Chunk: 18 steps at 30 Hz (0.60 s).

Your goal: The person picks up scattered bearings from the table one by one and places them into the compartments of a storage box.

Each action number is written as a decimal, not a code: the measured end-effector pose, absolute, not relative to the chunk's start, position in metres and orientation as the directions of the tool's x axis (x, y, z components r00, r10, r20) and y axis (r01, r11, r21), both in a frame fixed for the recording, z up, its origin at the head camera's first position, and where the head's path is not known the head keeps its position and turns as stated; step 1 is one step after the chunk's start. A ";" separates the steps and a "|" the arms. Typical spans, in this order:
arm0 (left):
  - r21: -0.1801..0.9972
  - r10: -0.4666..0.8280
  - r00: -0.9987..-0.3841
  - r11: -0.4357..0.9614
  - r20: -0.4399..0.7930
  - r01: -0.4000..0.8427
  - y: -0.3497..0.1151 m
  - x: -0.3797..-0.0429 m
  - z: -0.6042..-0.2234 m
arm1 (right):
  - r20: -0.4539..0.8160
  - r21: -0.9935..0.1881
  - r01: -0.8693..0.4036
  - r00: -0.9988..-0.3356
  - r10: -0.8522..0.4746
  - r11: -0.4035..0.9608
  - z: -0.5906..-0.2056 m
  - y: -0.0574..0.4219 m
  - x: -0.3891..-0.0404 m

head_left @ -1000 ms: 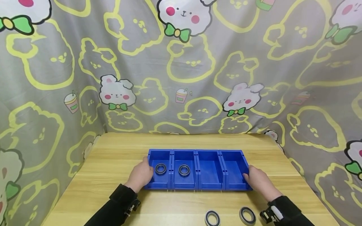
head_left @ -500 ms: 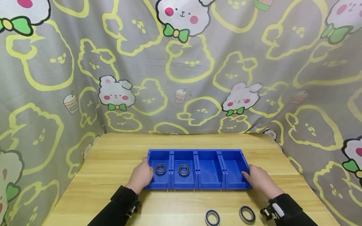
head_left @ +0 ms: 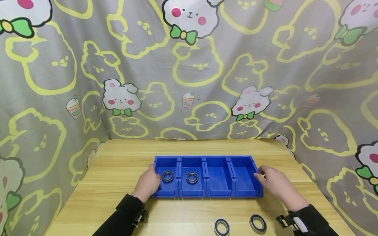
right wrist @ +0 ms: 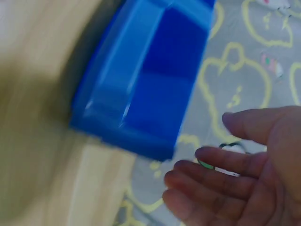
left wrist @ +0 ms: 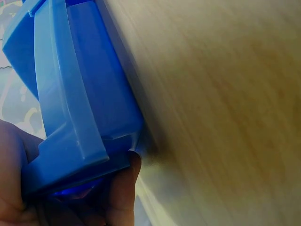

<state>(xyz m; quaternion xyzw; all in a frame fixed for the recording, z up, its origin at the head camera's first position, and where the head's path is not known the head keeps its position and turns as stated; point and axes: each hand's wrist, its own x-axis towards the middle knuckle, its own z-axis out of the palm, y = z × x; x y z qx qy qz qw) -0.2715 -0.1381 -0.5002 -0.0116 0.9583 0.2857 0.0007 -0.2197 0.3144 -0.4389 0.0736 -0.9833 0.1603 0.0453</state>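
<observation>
A row of joined blue plastic bins (head_left: pixel 192 194) stands on the table, split into several compartments. My left hand (head_left: pixel 146 183) grips its left end wall; in the left wrist view thumb and fingers (left wrist: pixel 123 197) wrap the bin's edge (left wrist: pixel 61 94). Beside the right end, my right hand (head_left: pixel 277 184) has its fingers loosely bent. A gap separates that hand from the bin (right wrist: pixel 117 70) in the right wrist view. One ball bearing (head_left: pixel 167 181) lies in the leftmost compartment, another bearing (head_left: pixel 192 182) in the one to its right. The two right compartments hold nothing visible.
Two larger bearings lie on the wooden table (head_left: pixel 118 170) in front of the bins: one bearing (head_left: pixel 216 227) right of centre, the other bearing (head_left: pixel 252 223) nearer the right forearm. A patterned grey curtain (head_left: pixel 165 72) surrounds the table's back and sides.
My right hand has let go of the bins' right end and moved slightly right. The left hand keeps its grip, and the bins and bearings stay in place.
</observation>
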 end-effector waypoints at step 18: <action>0.535 -0.013 -0.999 0.845 0.043 0.012 -0.138 -0.269 -0.498 | 0.065 -0.320 -0.534 -0.837 -0.544 0.783 -0.440 0.233 -0.176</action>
